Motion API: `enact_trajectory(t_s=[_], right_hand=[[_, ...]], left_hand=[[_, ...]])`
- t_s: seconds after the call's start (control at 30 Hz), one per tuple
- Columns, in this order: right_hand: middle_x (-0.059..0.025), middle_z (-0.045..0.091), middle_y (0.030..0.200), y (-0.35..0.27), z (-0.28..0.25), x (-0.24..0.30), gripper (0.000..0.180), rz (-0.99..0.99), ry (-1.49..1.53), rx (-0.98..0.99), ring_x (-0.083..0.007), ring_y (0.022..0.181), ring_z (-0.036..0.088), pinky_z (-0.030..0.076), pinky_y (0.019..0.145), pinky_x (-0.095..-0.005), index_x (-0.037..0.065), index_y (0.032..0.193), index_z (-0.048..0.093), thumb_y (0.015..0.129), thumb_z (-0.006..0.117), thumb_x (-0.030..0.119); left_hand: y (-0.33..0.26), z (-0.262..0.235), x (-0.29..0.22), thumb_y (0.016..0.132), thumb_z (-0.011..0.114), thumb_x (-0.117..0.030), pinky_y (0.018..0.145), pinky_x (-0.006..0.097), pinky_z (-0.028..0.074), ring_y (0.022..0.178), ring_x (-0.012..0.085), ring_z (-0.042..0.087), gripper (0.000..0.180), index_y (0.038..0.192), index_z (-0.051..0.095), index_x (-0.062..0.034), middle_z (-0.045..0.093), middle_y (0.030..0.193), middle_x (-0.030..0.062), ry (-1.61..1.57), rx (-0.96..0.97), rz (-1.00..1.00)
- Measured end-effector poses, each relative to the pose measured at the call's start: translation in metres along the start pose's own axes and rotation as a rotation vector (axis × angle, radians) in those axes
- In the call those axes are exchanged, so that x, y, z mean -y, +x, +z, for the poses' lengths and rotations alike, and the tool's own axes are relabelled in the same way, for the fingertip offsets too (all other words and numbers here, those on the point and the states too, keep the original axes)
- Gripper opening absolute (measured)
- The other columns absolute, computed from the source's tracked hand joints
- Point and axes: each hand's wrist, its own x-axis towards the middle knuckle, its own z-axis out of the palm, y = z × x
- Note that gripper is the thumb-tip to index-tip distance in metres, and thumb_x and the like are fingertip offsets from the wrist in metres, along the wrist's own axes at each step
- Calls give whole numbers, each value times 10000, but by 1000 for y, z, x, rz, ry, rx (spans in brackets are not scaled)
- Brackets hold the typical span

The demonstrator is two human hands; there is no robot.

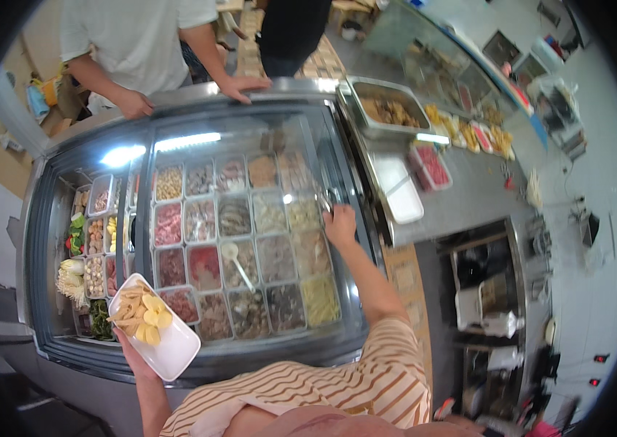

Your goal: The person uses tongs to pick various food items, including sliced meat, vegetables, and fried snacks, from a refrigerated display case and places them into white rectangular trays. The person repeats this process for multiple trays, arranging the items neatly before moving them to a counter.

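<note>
My left hand (132, 351) grips a white rectangular tray (170, 352) by its left side, low over the near left of the glass-topped chest. On the tray lie yellow potato-like slices (154, 320) and pale tan strips (128, 310). My right hand (339, 224) is stretched forward at the right side of the glass cover (265, 131), fingers closed. A small shiny metal piece (325, 201) shows at its fingertips; I cannot tell whether it is a handle or a tool. Under the glass stand rows of food tubs, with a white spoon (237, 266) across one.
Another person's hands (244, 87) rest on the chest's far edge. Leafy greens (101, 320) lie at the left under the cover. On the right counter (461, 197) stand a steel pan (388, 105), an upturned-looking white tray (397, 191) and a tub of pink food (430, 166).
</note>
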Motion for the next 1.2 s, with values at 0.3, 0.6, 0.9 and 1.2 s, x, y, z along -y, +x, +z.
enact_trajectory(t_s=[0.3, 0.6, 0.9, 1.2], right_hand=[[-181, 577, 782, -1, 8, 51, 206, -200, 106, 273, -373, 823, 527, 424, 732, -462, 18, 779, 590, 777, 627, 221], [-187, 556, 796, -25, 71, 154, 276, -350, 324, 421, -378, 795, 527, 415, 713, -454, 31, 895, 614, 759, 656, 268], [-163, 548, 753, -45, 116, 278, 258, -392, 489, 393, -363, 809, 513, 410, 716, -449, 50, 797, 605, 779, 610, 307], [-194, 610, 805, -48, 144, 363, 357, -375, 637, 702, -388, 896, 548, 421, 803, -473, 29, 905, 615, 779, 613, 363]], left_hand=[[18, -23, 1, 914, 321, -578, 1033, 477, 345, 1237, 326, 427, 696, 1403, 288, -85, 376, 1406, 128, -117, -77, 20], [7, -45, -11, 920, 250, -595, 1022, 452, 365, 1220, 327, 442, 690, 1396, 300, -98, 401, 1383, 131, -162, -181, 20], [-8, -68, -16, 932, 294, -555, 1030, 436, 359, 1241, 304, 423, 656, 1410, 274, -106, 360, 1415, 108, -57, -262, 77], [-16, -100, -34, 930, 344, -534, 1047, 426, 335, 1264, 303, 389, 655, 1413, 261, -100, 335, 1430, 104, -17, -321, 79]])
